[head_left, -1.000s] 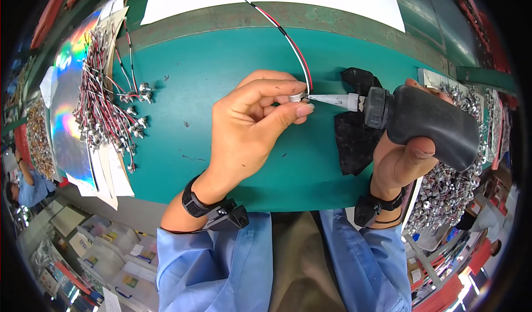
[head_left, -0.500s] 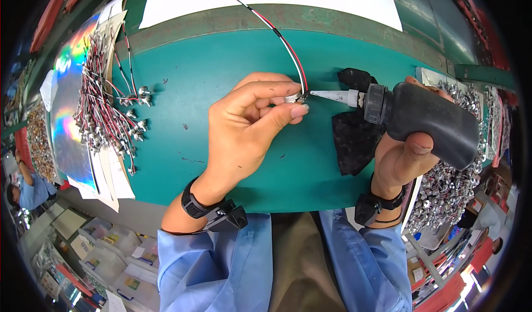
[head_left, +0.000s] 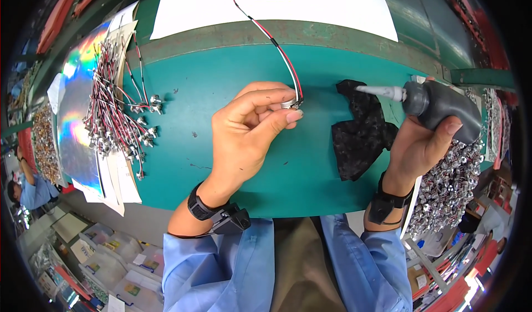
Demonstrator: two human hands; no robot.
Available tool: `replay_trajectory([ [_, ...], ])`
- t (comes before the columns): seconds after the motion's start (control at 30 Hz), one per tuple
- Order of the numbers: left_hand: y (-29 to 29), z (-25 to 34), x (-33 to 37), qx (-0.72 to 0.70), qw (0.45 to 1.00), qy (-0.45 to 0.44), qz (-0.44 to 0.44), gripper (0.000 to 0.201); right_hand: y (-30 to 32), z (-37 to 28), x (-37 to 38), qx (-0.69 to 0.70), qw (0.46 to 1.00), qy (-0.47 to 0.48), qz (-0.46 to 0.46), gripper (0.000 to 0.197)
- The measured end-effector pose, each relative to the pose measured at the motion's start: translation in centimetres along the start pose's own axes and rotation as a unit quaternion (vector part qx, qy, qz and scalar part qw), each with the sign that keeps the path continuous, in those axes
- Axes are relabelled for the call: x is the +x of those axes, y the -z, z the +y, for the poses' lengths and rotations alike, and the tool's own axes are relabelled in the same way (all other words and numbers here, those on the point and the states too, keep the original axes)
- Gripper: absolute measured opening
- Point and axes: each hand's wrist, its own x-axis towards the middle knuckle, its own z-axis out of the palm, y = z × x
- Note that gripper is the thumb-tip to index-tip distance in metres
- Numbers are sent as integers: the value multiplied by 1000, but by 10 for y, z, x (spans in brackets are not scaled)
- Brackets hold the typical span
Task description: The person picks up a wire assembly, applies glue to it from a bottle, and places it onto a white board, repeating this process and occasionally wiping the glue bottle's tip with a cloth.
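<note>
My left hand (head_left: 249, 112) pinches a small round silver metal part (head_left: 288, 104) between thumb and fingers over the green mat. From that part a lead of red, white and black wires (head_left: 281, 52) rises, curving toward the far left. Off to the right, my right hand (head_left: 418, 146) grips a black squeeze bottle (head_left: 451, 112). The bottle lies on its side in the hand, and its pale cone nozzle (head_left: 382, 92) points left, apart from the metal part. Beneath the nozzle a crumpled black cloth (head_left: 363, 135) lies on the mat.
Several wired metal parts (head_left: 111, 107) lie bundled on a shiny silver sheet (head_left: 75, 124) at the left. A large heap of small metal parts (head_left: 449, 196) is at the right. White paper (head_left: 277, 2) spans the far side. Another person (head_left: 33, 187) sits at far left.
My right hand has drawn the bottle away to the right, so its nozzle has left the metal part. My left hand still holds the part, nearly in place. More of the cloth shows.
</note>
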Motion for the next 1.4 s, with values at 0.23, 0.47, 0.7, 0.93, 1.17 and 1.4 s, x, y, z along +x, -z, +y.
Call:
replay_trajectory([
  [0.23, -5, -3, 3, -16, 1000, 9, -4, 18, -18, 2, -24, -4, 996, -9, -89, 64],
  [0.47, -6, -9, 5, -25, 1000, 8, -11, 20, -19, 5, -26, -31, 993, -13, -111, 69],
  [0.7, -4, -7, 6, -23, 1000, 3, -12, 21, -19, 4, -24, -38, 993, -3, -116, 69],
  [0.93, -6, 0, 7, -16, 1000, 1, -4, 19, -2, -1, 5, -99, 990, 41, -87, 56],
  [1.17, -12, 10, 4, -36, 999, 3, 3, 17, 31, -14, 33, -84, 996, 22, 9, 39],
  [1.4, -18, 15, 4, -74, 997, -1, -7, 17, 29, -23, 33, 7, 1000, -10, 13, 36],
])
